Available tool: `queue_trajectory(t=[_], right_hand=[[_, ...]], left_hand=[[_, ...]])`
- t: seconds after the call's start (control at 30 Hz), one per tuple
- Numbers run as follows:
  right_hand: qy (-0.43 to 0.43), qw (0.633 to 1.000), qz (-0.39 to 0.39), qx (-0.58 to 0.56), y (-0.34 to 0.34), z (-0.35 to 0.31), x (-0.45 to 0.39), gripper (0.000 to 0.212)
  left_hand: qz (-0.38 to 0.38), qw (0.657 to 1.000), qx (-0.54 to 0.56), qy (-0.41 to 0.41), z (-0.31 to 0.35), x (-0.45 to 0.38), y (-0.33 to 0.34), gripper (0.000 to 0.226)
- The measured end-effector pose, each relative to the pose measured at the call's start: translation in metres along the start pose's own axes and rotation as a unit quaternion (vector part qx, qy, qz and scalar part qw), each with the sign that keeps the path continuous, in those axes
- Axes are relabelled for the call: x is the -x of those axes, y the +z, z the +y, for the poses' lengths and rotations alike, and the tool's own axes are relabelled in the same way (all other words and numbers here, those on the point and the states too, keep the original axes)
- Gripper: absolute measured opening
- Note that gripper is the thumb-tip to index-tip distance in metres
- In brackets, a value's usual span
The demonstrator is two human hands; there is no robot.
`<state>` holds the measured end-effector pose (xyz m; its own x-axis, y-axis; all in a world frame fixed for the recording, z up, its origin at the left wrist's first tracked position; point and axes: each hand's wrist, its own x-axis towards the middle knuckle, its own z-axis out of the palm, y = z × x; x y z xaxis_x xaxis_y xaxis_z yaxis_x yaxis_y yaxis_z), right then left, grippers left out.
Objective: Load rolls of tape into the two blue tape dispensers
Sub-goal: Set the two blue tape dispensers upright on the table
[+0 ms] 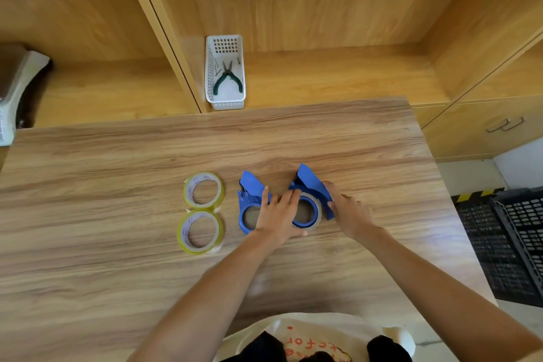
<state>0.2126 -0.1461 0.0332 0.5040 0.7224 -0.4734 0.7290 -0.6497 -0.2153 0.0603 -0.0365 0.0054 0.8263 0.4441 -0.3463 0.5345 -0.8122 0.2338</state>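
Your left hand (277, 214) lies spread over the two blue dispensers mid-counter, fingers pressing a tape roll (308, 210) onto the right dispenser (311, 182), while your right hand (346, 209) pinches that dispenser's flap. The left dispenser (249, 191) is half hidden under your palm. Two yellowish rolls (202, 211) lie toward the counter's left edge; their core markings are too small to read.

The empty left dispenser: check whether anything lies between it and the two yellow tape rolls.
Nothing visible does. Only bare table separates the near tape roll and far tape roll from the empty dispenser. The left hand lies over that dispenser's right edge, not on the rolls' side.
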Motion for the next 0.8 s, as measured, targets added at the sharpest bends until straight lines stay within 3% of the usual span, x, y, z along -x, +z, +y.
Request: queue_trajectory(t=[0.53,0.67,0.8], right_hand=[[0.003,1.000,-0.005,0.028,-0.004,-0.002,0.001,0.061],[0.003,1.000,0.008,0.009,-0.007,0.002,0.002,0.063],[-0.019,0.997,0.069,-0.040,-0.008,0.002,0.002,0.066]], left_hand=[[0.055,0.998,0.027,0.032,0.011,0.001,-0.009,0.105],[0.103,0.992,0.060,0.045,0.012,0.007,-0.011,0.102],[0.175,0.978,0.096,0.055,0.014,0.015,-0.013,0.099]])
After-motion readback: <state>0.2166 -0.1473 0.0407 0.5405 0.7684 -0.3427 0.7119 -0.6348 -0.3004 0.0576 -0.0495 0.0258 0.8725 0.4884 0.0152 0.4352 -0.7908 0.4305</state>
